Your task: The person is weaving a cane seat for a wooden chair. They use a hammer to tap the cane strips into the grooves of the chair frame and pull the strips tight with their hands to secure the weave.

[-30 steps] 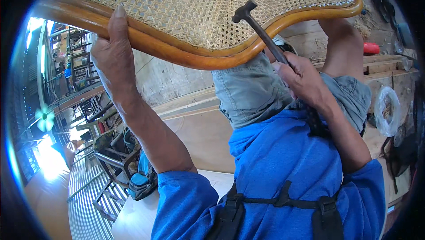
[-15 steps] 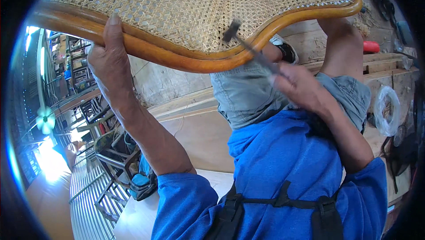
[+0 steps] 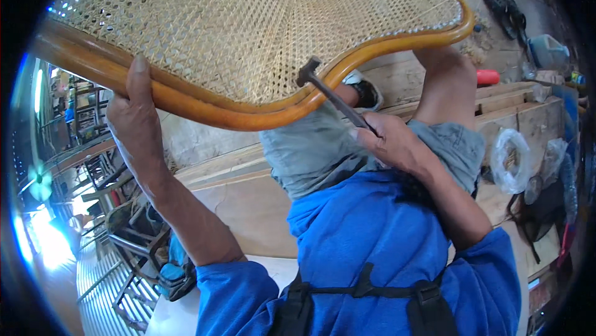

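A curved, varnished wooden frame [image 3: 230, 119] with woven cane webbing [image 3: 205, 32] spans the upper part of the head view, its near edge above my lap. My left hand [image 3: 136, 106] grips the rail at the left, thumb on top and the fingers hidden beneath. In my right hand [image 3: 391, 140] is a hammer [image 3: 338, 100], fingers wrapped round its handle. The dark hammer head [image 3: 308, 71] is over the cane beside the inner edge of the rail, near the frame's lowest bend. Whether it touches the cane I cannot tell. A loose cane strand sticks out at the far right.
Wooden boards [image 3: 248, 168] lie by my legs. To the right are a coil of clear plastic [image 3: 510, 159], a red cylinder [image 3: 487, 77], a pale blue container [image 3: 548, 52] and dark sandals [image 3: 506, 10]. A bag [image 3: 174, 271] and stacked chair frames [image 3: 130, 230] stand at left.
The frame now sits lower and further left in view, showing more of its dark far rail. The hammer, blurred before, is now sharper, its head close to the rail's inner edge. Both hands keep their grips.
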Demonstrator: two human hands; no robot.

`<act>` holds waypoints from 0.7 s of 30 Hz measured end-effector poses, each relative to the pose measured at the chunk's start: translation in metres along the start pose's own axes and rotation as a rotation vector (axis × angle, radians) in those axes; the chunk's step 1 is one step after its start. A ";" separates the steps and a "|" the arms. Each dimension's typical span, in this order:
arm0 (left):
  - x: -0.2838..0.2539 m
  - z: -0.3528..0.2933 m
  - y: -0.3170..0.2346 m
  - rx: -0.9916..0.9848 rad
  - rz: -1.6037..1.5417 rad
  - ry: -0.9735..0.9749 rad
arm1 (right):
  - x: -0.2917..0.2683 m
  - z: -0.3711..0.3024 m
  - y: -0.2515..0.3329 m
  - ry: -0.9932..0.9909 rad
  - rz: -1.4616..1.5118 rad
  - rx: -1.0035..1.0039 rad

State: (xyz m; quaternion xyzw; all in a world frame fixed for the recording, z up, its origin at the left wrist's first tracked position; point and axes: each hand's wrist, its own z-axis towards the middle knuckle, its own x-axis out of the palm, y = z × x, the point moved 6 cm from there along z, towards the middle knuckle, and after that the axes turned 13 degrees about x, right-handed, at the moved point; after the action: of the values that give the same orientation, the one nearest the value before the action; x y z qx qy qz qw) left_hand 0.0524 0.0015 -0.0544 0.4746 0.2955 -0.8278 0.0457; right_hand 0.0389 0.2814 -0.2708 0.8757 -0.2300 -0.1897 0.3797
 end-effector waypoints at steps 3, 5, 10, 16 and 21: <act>0.004 -0.012 -0.003 0.039 0.023 -0.008 | -0.029 -0.005 -0.026 -0.110 0.052 0.140; 0.005 -0.026 0.000 -0.057 0.028 0.033 | -0.046 -0.006 -0.048 -0.213 0.067 0.149; 0.013 -0.053 0.012 -0.074 -0.090 -0.004 | -0.080 -0.008 -0.061 -0.295 -0.063 0.194; 0.017 -0.067 0.012 -0.084 -0.111 -0.033 | -0.072 0.000 -0.041 -0.371 -0.327 0.005; 0.017 -0.067 0.014 -0.081 -0.133 -0.020 | -0.063 0.002 -0.019 -0.356 -0.310 0.075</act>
State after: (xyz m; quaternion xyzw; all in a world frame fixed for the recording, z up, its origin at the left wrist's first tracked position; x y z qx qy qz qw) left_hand 0.0985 0.0293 -0.0997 0.4434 0.3592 -0.8211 0.0128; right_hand -0.0090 0.3267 -0.2767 0.8668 -0.1631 -0.3886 0.2667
